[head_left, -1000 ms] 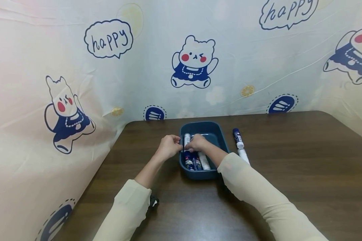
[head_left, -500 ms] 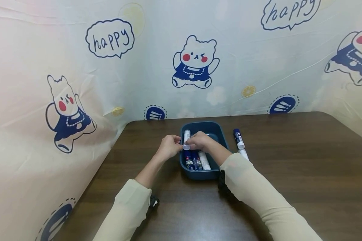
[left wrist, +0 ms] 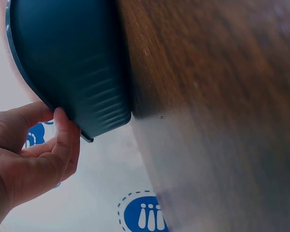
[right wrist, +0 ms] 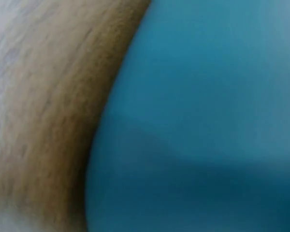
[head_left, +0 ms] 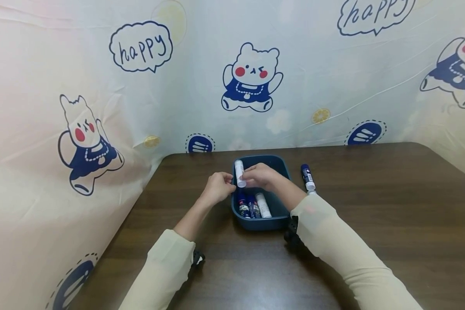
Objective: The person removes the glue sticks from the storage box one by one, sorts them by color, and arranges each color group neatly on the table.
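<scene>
My left hand pinches the left rim of a dark blue plastic bin. In the left wrist view its thumb and fingertips meet at the bin's edge. Over the bin's left side, my right hand holds a white glue stick between thumb and fingers, leaning slightly. Below it in the bin, side by side at the near end, lie two blue glue sticks and another white glue stick. The right wrist view has only the bin's outer wall, blurred, and no hand.
To the right of the bin, a blue-capped glue stick lies on the brown wooden table. A white end just below it is mostly hidden by my right sleeve. A printed cloth hangs behind the table.
My right hand has lifted the white glue stick up and away from the blue ones, toward the far end of the bin. The left hand stays at the rim.
</scene>
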`<act>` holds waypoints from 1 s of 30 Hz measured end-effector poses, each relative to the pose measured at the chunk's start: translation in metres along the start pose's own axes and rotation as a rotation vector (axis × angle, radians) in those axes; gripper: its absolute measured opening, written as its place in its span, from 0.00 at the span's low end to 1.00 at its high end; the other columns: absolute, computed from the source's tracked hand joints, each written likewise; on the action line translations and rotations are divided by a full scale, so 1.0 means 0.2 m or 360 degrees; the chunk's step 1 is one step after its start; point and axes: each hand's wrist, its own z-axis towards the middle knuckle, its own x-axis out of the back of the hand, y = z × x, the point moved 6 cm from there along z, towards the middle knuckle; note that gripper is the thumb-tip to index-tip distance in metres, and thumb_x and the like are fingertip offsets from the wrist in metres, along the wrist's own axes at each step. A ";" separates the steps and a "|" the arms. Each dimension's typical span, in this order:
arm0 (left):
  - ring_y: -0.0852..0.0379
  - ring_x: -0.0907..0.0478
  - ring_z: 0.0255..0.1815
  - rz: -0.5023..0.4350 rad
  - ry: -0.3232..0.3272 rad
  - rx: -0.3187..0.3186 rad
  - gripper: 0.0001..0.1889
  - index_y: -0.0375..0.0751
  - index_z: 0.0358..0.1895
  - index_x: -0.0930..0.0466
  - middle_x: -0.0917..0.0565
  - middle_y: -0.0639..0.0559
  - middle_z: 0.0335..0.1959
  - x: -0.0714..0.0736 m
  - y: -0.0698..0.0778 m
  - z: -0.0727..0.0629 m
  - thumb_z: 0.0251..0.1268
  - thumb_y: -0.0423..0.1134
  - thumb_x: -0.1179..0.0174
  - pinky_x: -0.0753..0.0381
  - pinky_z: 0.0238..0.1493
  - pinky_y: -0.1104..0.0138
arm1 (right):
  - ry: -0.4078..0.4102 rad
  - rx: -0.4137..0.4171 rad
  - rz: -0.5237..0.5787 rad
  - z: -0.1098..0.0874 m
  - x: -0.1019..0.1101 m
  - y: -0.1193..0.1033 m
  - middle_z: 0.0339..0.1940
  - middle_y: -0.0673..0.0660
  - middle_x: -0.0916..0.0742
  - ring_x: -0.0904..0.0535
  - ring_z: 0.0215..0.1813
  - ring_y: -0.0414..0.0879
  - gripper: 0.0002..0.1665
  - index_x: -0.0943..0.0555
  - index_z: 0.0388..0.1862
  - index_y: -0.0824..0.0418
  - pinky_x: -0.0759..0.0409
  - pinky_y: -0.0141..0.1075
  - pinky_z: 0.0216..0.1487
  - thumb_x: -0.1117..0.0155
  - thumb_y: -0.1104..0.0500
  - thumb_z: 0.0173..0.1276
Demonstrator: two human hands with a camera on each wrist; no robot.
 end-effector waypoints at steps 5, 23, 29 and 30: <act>0.51 0.23 0.37 0.0022 0.0006 -0.0016 0.18 0.32 0.54 0.25 0.22 0.42 0.44 0.00 0.00 0.00 0.59 0.30 0.41 0.20 0.42 0.63 | -0.0105 0.0011 0.0150 -0.02 0.02 -0.02 0.56 0.66 0.27 0.26 0.54 0.53 0.29 0.36 0.63 0.73 0.28 0.40 0.56 0.43 0.67 0.65; 0.51 0.25 0.41 0.0028 0.0016 0.0012 0.19 0.32 0.55 0.26 0.22 0.42 0.45 -0.01 0.00 -0.01 0.59 0.30 0.41 0.21 0.45 0.62 | -0.0152 0.0010 0.0371 -0.12 0.15 -0.05 0.59 0.65 0.31 0.27 0.51 0.52 0.28 0.38 0.63 0.72 0.33 0.43 0.61 0.44 0.68 0.65; 0.51 0.24 0.41 0.0035 0.0024 -0.0007 0.19 0.31 0.55 0.26 0.22 0.42 0.44 0.00 0.01 -0.01 0.59 0.31 0.41 0.21 0.45 0.62 | -0.0162 0.0075 0.0347 -0.19 0.18 -0.08 0.62 0.67 0.33 0.30 0.55 0.54 0.31 0.41 0.66 0.73 0.34 0.44 0.61 0.45 0.69 0.65; 0.51 0.24 0.41 0.0036 0.0024 -0.0005 0.19 0.31 0.54 0.26 0.22 0.42 0.44 0.00 0.01 -0.01 0.59 0.31 0.41 0.21 0.45 0.62 | -0.0167 0.0080 0.0344 -0.20 0.19 -0.08 0.63 0.67 0.33 0.30 0.55 0.54 0.32 0.42 0.67 0.73 0.34 0.43 0.61 0.45 0.69 0.65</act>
